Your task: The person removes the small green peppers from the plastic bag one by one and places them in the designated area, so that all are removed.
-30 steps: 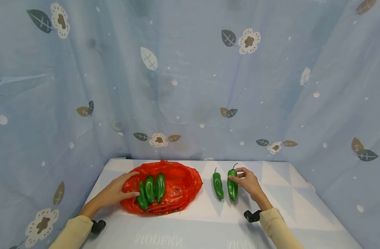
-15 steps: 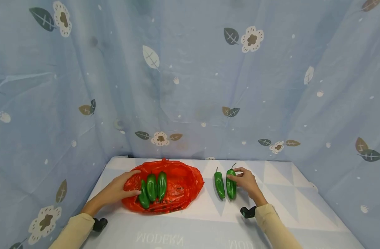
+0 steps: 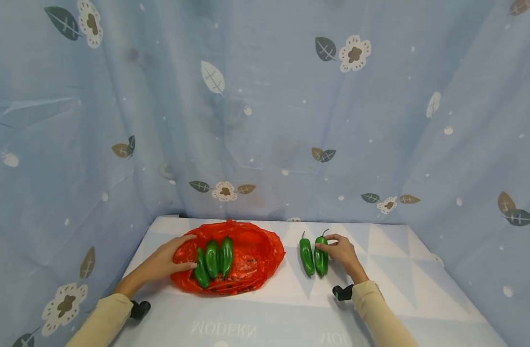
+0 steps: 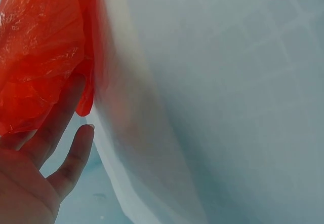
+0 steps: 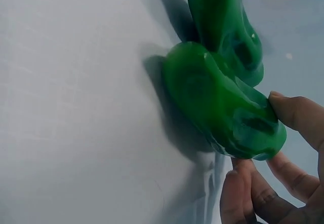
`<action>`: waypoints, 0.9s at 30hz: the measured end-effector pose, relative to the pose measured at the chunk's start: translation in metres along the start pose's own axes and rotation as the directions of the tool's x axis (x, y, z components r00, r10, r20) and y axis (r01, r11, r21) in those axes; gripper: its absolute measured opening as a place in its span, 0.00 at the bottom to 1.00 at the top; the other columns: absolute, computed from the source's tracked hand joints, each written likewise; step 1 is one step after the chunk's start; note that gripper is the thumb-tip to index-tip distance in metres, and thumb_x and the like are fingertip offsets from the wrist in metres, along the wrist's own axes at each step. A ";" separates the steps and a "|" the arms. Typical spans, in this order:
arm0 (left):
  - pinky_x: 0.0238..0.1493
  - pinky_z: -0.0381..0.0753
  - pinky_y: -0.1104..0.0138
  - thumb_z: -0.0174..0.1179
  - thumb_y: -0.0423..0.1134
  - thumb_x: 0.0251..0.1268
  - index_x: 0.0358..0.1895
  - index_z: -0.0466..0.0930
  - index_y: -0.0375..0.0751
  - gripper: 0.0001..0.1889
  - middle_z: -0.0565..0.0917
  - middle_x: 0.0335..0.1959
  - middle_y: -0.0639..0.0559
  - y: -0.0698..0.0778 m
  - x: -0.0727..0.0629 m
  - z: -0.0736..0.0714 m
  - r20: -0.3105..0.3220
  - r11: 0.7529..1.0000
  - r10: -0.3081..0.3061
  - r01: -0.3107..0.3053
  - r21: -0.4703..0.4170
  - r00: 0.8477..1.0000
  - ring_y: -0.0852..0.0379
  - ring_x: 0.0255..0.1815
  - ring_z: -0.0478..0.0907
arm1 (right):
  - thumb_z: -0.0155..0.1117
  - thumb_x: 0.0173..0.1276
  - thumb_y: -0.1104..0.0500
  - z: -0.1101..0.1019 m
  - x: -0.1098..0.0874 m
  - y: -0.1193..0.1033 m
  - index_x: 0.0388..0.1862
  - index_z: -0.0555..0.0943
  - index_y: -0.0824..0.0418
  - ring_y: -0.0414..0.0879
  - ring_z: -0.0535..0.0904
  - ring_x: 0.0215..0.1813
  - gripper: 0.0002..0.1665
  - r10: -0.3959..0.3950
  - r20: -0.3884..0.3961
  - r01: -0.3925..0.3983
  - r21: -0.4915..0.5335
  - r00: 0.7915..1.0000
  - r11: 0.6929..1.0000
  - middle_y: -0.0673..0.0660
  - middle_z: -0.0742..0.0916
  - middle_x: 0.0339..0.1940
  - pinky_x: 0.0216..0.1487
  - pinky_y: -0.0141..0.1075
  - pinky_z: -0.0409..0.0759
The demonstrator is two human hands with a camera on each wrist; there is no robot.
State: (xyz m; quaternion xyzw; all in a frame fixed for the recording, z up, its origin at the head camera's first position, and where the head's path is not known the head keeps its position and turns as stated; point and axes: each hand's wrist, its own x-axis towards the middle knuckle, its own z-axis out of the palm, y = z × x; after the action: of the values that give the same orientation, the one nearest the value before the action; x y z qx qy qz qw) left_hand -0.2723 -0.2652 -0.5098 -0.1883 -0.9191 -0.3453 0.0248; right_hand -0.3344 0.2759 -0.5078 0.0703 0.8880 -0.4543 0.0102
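Observation:
My right hand (image 3: 343,252) pinches a long green pepper (image 3: 321,262) between thumb and fingers near its stem end. The right wrist view shows the thumb on one side of this glossy pepper and fingertips on the other. Close along its left side lies a second green pepper (image 3: 307,259). At the left, a spread-out red plastic bag (image 3: 260,255) carries three green peppers side by side. My left hand (image 3: 166,262) rests at the bag's left edge with fingers spread, its thumb tip beside the leftmost pepper (image 3: 202,271). Its fingers lie against the crinkled plastic in the left wrist view.
The table (image 3: 273,313) has a pale cover with triangles and printed letters. A blue curtain (image 3: 265,120) with flowers and leaves hangs behind it and along both sides. Each wrist wears a small black device.
My right hand has moved slightly left with its pepper, narrowing the gap to the other one. The left hand stays at the bag. The head view has shifted a little.

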 end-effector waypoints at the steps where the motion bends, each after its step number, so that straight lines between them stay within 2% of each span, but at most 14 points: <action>1: 0.63 0.71 0.32 0.74 0.58 0.59 0.75 0.67 0.41 0.45 0.73 0.70 0.35 0.001 0.000 0.000 0.003 1.000 0.008 -0.008 0.002 1.000 0.30 0.70 0.69 | 0.77 0.64 0.46 0.000 0.000 0.002 0.62 0.80 0.64 0.51 0.83 0.41 0.35 0.009 -0.003 -0.009 0.001 1.000 1.000 0.66 0.87 0.51 0.38 0.39 0.82; 12: 0.64 0.70 0.33 0.74 0.60 0.58 0.75 0.67 0.42 0.46 0.72 0.71 0.35 0.001 0.002 0.002 0.023 1.000 -0.012 0.012 0.000 1.000 0.31 0.71 0.68 | 0.77 0.64 0.44 0.000 0.001 0.008 0.59 0.82 0.67 0.50 0.80 0.42 0.34 0.019 -0.008 -0.019 -0.023 1.000 1.000 0.64 0.85 0.51 0.39 0.37 0.78; 17: 0.63 0.72 0.34 0.74 0.60 0.58 0.76 0.66 0.42 0.47 0.72 0.71 0.35 0.000 0.003 0.001 0.020 0.999 -0.032 0.032 0.012 0.999 0.30 0.70 0.68 | 0.76 0.65 0.45 0.003 0.004 0.007 0.60 0.81 0.67 0.49 0.81 0.39 0.34 -0.002 -0.002 0.002 -0.018 1.000 1.000 0.64 0.86 0.50 0.39 0.39 0.81; 27: 0.64 0.72 0.33 0.74 0.59 0.58 0.76 0.66 0.42 0.46 0.72 0.71 0.34 0.001 0.006 -0.002 0.023 0.999 -0.033 0.033 0.010 0.999 0.30 0.70 0.68 | 0.75 0.66 0.46 0.004 0.005 0.007 0.61 0.80 0.68 0.49 0.83 0.40 0.34 -0.015 -0.015 0.015 -0.003 1.000 1.000 0.64 0.87 0.49 0.41 0.40 0.82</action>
State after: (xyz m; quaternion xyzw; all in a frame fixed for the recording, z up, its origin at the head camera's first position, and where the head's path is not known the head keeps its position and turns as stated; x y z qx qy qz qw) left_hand -0.2773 -0.2640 -0.5066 -0.1770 -0.9239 -0.3392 0.0095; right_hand -0.3381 0.2773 -0.5166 0.0671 0.8892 -0.4525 0.0001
